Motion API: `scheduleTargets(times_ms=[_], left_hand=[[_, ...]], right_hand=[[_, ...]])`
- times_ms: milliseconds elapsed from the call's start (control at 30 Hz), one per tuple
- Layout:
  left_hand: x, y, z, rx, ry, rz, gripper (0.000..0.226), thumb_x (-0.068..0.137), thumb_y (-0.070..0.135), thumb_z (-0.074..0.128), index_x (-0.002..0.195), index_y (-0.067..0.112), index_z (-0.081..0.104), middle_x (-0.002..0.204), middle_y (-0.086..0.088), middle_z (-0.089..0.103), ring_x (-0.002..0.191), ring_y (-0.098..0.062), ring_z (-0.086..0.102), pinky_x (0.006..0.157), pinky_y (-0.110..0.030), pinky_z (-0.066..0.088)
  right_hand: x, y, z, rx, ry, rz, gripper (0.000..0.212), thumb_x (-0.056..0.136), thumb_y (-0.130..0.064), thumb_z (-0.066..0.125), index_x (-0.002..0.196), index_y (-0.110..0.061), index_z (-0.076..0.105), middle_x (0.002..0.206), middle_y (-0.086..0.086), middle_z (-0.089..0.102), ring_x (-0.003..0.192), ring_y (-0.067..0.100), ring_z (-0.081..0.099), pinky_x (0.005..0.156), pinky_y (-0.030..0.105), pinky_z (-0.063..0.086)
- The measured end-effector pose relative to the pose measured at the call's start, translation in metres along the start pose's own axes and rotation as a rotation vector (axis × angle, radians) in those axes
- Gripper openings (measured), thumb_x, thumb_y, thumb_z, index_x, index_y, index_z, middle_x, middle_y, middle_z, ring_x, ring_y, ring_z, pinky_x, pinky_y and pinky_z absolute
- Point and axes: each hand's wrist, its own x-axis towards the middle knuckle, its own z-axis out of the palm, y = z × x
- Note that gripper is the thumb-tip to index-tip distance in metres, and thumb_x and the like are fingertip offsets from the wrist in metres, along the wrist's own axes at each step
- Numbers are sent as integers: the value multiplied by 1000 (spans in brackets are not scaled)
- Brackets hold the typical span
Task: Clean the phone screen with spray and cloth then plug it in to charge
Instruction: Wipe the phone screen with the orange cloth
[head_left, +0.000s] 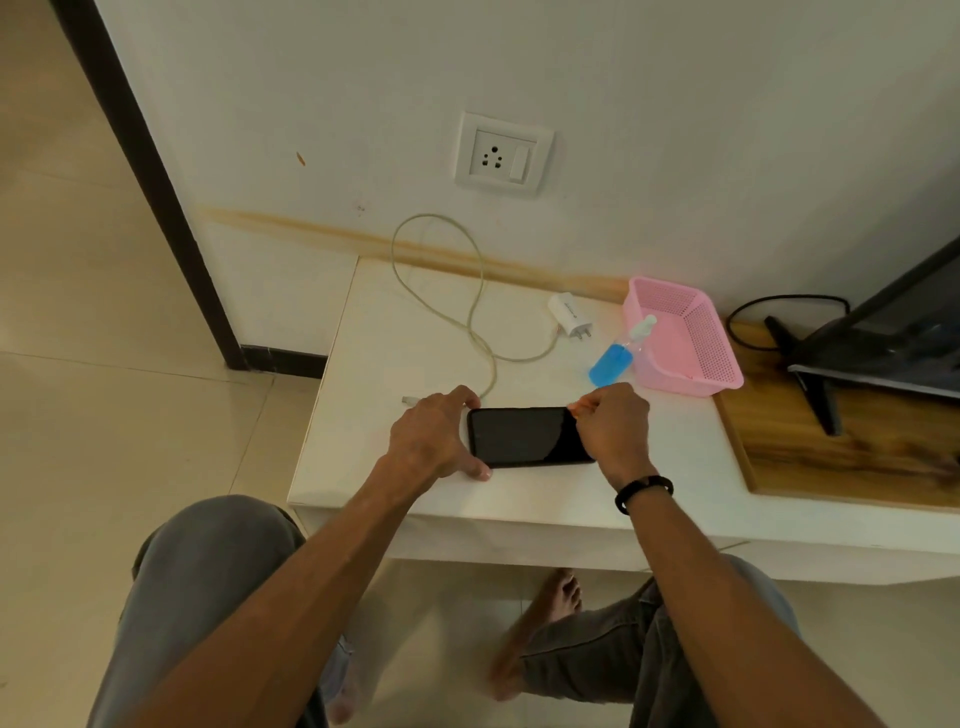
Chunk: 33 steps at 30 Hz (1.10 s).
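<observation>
The black phone (524, 435) lay flat, screen up and dark, on the white counter (395, 332); left hand (434, 434) gripped its left end, right hand (613, 426) pinched its right, spray bottle (615, 356) behind.

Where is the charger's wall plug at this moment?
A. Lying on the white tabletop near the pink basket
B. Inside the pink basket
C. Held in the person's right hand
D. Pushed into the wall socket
A: the white charger adapter lies on the white tabletop beside the pink basket, pins bare, while the wall socket above has nothing in it.
</observation>
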Motion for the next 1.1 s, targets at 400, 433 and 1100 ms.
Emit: scheduleTargets(times_ms=[400, 433, 1100], left_hand=[[-2, 0, 1, -91, 5, -17, 94, 52, 36, 99, 133, 30, 53, 94, 8, 57, 85, -19, 60, 68, -30, 46], [-2, 0, 1, -93, 12, -14, 93, 52, 34, 98, 134, 30, 54, 95, 8, 57, 85, -19, 60, 70, -31, 47], [-7, 2, 0, -20, 66, -49, 101, 49, 49, 98, 137, 33, 53, 108, 8, 61, 95, -17, 60, 77, -31, 44]], right_hand=[[-42, -55, 67, -78, -97, -197, 31, 92, -2, 62, 61, -7, 61, 65, 4, 59, 57, 15, 52, 47, 15, 29], [-45, -55, 69, -80, -115, -210, 30, 92, -2, 62, 62, -7, 62, 63, 2, 56, 53, 10, 49, 44, 15, 27], [-51, -12, 33, -131, -382, -705, 38, 89, 11, 59, 103, -15, 83, 105, 1, 79, 94, 13, 72, 88, 22, 58]])
